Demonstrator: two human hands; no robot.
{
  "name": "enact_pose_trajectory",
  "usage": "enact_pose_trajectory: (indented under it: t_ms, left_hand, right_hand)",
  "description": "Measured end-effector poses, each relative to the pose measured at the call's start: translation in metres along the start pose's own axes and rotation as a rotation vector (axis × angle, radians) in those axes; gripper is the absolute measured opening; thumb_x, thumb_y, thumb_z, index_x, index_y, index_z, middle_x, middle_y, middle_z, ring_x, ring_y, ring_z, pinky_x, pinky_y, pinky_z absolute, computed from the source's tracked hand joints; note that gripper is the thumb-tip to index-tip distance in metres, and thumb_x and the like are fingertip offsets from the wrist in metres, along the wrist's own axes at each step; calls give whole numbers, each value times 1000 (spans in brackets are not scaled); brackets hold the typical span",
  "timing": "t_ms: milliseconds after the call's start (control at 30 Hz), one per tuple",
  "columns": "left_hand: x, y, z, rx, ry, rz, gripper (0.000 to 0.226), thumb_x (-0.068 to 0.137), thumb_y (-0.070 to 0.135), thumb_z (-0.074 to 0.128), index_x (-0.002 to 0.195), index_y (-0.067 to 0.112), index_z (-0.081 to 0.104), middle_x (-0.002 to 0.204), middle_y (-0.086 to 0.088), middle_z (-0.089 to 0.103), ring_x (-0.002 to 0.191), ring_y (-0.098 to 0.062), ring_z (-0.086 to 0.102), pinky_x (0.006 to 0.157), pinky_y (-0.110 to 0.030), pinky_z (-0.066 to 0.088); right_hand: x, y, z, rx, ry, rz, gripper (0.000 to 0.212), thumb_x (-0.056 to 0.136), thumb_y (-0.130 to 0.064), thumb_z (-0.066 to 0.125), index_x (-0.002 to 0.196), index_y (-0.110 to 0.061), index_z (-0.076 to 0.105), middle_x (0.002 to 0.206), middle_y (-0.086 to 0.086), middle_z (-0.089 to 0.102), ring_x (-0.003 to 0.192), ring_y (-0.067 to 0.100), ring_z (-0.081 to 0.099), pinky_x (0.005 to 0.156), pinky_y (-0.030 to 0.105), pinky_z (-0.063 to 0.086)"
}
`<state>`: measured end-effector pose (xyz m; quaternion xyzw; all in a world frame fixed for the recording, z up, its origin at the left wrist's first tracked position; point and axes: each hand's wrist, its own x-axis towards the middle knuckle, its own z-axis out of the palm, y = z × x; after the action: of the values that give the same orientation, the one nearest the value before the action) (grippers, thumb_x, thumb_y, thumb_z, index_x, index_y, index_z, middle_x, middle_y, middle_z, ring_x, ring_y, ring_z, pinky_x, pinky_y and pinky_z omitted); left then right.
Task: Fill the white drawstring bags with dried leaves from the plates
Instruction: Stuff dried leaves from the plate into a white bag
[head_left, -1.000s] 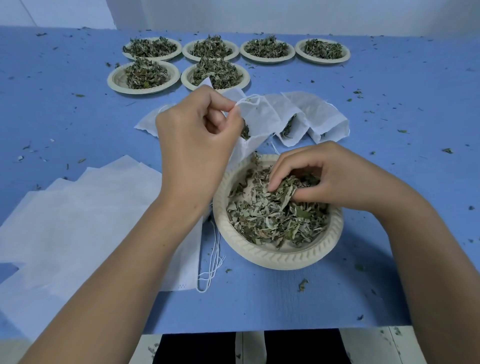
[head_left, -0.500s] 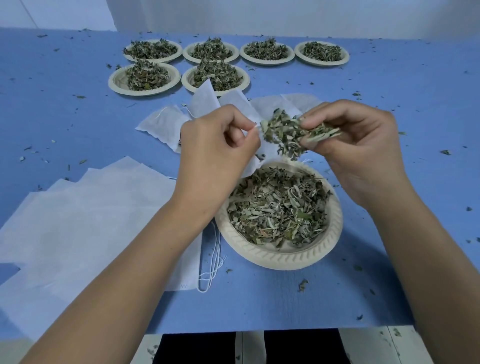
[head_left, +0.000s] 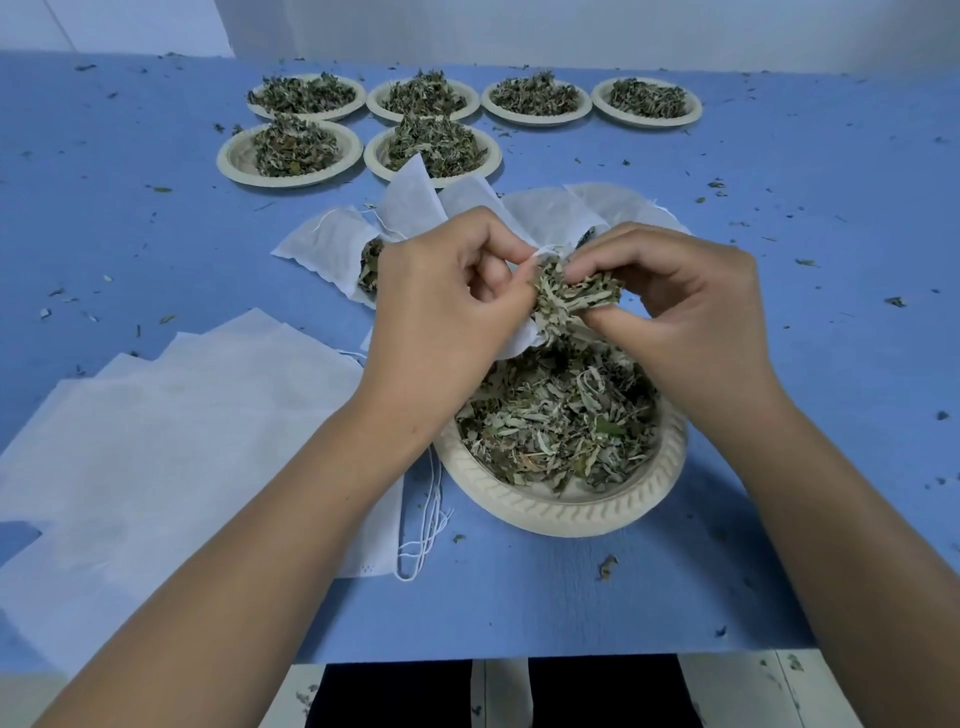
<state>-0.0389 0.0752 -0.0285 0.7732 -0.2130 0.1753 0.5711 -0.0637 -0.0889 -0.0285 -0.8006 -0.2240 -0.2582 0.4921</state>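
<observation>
My left hand (head_left: 441, 291) pinches the mouth of a white drawstring bag (head_left: 522, 340) and holds it just above the near plate (head_left: 576, 506), which is heaped with dried leaves. My right hand (head_left: 675, 301) grips a clump of dried leaves (head_left: 563, 301) and presses it against the bag's opening. Most of the bag is hidden behind my fingers. Filled white bags (head_left: 332, 249) lie on the blue table behind my hands, one with leaves showing at its mouth.
Several plates of dried leaves (head_left: 291, 156) stand in two rows at the back of the blue table (head_left: 779, 208). A stack of flat unfilled white bags (head_left: 182, 415) with loose strings lies at front left. Leaf crumbs are scattered about. The table's front edge is close.
My right hand lifted a clump of leaves out of the near plate and brought it left to the bag's mouth. My left hand shifted slightly right and down with the bag.
</observation>
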Motion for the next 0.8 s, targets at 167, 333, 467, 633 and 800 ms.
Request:
enact_pose_trajectory:
  t_ms: [167, 333, 467, 633, 800]
  left_hand:
    - [-4, 2, 3, -12, -3, 15, 6, 86, 7, 70, 80, 7, 68, 58, 2, 54, 52, -1, 46, 55, -11, 38]
    - [-3, 0, 3, 59, 42, -5, 9, 86, 7, 69, 78, 7, 67, 57, -1, 57, 50, -3, 47, 55, -11, 38]
    - [-2, -2, 3, 112, 83, 9, 9, 86, 8, 68, 78, 7, 65, 58, -1, 58, 51, -4, 48, 55, -12, 39]
    - [-3, -1, 2, 130, 64, 47, 6, 84, 7, 65, 79, 5, 65, 56, 8, 52, 52, -3, 47, 55, -9, 36]
    - [-4, 0, 3, 60, 40, 48, 8, 86, 7, 68, 79, 3, 65, 57, -1, 55, 53, -4, 48, 54, -16, 41]
  right_hand:
    - [-1, 5, 4, -323, 21, -124, 26, 68, 12, 64, 88, -2, 73, 83, 3, 65, 78, 10, 60, 76, 17, 48]
    - [1, 5, -1, -72, -97, 11, 36, 73, 2, 68, 106, -10, 60, 110, 8, 49, 92, 18, 57, 83, 24, 47]
    - [-1, 3, -2, 152, -146, 28, 34, 80, -4, 68, 107, -12, 48, 111, 15, 44, 97, 17, 53, 87, 24, 45]
    - [-3, -1, 8, -37, -71, -93, 21, 79, -4, 75, 96, -1, 63, 97, 9, 56, 91, 21, 59, 77, 36, 51]
    - [-4, -1, 11, -115, 35, -93, 11, 80, 7, 67, 88, 0, 68, 87, 7, 63, 85, 11, 61, 77, 21, 45]
